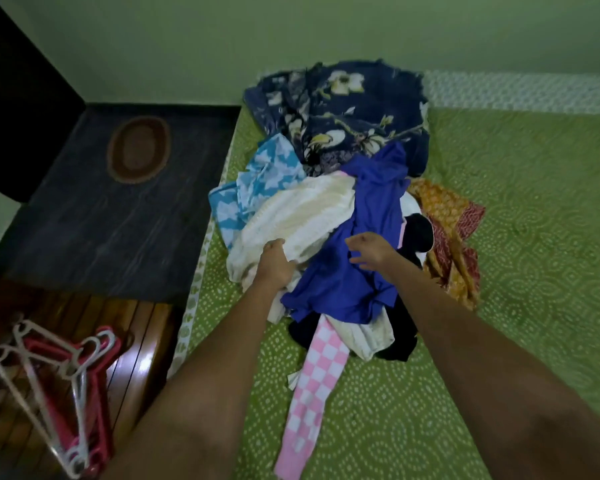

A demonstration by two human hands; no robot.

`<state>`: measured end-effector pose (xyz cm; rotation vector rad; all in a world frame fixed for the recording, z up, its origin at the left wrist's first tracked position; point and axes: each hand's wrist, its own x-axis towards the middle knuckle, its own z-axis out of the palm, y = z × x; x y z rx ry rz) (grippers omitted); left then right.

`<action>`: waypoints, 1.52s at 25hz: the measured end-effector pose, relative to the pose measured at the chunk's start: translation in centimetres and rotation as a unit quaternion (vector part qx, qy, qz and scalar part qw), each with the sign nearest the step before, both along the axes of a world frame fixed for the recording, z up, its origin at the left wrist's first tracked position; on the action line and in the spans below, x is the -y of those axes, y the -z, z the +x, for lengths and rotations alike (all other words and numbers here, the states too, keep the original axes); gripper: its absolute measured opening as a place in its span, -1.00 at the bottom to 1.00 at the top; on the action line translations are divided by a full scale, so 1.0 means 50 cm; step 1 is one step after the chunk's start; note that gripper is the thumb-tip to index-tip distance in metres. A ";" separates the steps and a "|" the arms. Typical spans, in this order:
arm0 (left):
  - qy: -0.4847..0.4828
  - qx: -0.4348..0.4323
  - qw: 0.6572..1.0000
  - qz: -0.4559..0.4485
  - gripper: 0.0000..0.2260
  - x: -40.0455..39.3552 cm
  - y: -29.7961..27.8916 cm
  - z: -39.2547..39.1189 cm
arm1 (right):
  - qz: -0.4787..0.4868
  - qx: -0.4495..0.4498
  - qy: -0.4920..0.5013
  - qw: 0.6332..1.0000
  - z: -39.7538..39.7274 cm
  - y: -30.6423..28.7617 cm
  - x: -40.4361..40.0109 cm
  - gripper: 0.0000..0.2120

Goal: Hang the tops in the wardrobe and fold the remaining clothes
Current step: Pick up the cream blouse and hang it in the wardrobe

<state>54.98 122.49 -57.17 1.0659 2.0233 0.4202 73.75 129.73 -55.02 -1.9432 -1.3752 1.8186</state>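
A heap of clothes lies on the green patterned bed (pixel 520 258). On top lie a cream white garment (pixel 302 209) and a royal blue top (pixel 354 268). My left hand (pixel 274 261) grips the near edge of the cream garment. Over the blue top hovers my right hand (pixel 371 252), fingers spread and relaxed, holding nothing. A pink-and-white checked piece (pixel 309 396) trails toward me. A light blue patterned cloth (pixel 257 188), an orange-red printed cloth (pixel 447 233) and black fabric (pixel 418 233) also sit in the heap.
A dark blue floral blanket (pixel 347 112) is bunched behind the heap. Several pink and white plastic hangers (pixel 63 379) lie on a wooden surface at lower left. A dark floor with an oval brown mat (pixel 139 148) runs left of the bed.
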 end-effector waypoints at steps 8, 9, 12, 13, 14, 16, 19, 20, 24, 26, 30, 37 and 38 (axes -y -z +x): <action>-0.017 -0.055 0.998 -0.015 -0.56 -0.082 0.099 0.030 | -0.021 -0.062 0.028 0.997 -0.025 0.118 -0.052 -0.60; -0.010 -0.091 0.996 -0.009 -0.64 -0.086 0.097 0.026 | -0.022 -0.064 0.029 0.997 -0.023 0.121 -0.057 -0.59; 0.037 -0.135 0.990 -0.001 -0.74 -0.087 0.076 0.000 | -0.025 -0.071 0.048 0.996 -0.014 0.119 -0.063 -0.57; 0.059 -0.118 0.991 0.000 -0.76 -0.083 0.059 -0.008 | -0.028 -0.079 0.065 0.994 -0.012 0.114 -0.062 -0.57; 0.083 -0.090 0.992 0.002 -0.80 -0.076 0.039 -0.014 | -0.035 -0.089 0.085 0.992 -0.013 0.104 -0.058 -0.57; 0.138 -0.018 0.990 -0.007 -0.90 -0.056 -0.008 -0.022 | -0.065 -0.110 0.126 0.984 -0.026 0.079 -0.043 -0.54; 0.224 0.046 0.973 -0.028 -0.73 -0.005 -0.071 -0.028 | -0.118 -0.149 0.167 0.967 -0.057 0.037 -0.013 -0.51; 0.242 0.054 0.969 -0.023 -0.68 0.013 -0.089 -0.028 | -0.129 -0.177 0.179 0.959 -0.071 0.026 -0.006 -0.62; 0.247 0.077 0.966 -0.025 -0.70 0.084 -0.145 -0.039 | -0.104 -0.220 0.216 0.946 -0.117 -0.036 0.023 -0.89; 0.217 0.076 0.973 -0.024 -0.83 0.110 -0.189 -0.045 | -0.056 -0.233 0.202 0.950 -0.130 -0.108 0.036 -0.79; 0.114 -0.074 0.976 0.169 -0.64 0.144 -0.331 -0.066 | 0.133 -0.088 -0.047 0.986 -0.099 -0.321 0.090 -0.68; 0.307 -0.145 0.920 0.196 -0.25 0.193 -0.649 0.058 | 0.329 -0.056 -0.225 0.915 0.004 -0.673 0.229 -0.63; 0.298 -0.124 0.925 0.201 -0.29 0.210 -0.677 0.080 | 0.352 -0.070 -0.215 0.908 0.017 -0.720 0.245 -0.64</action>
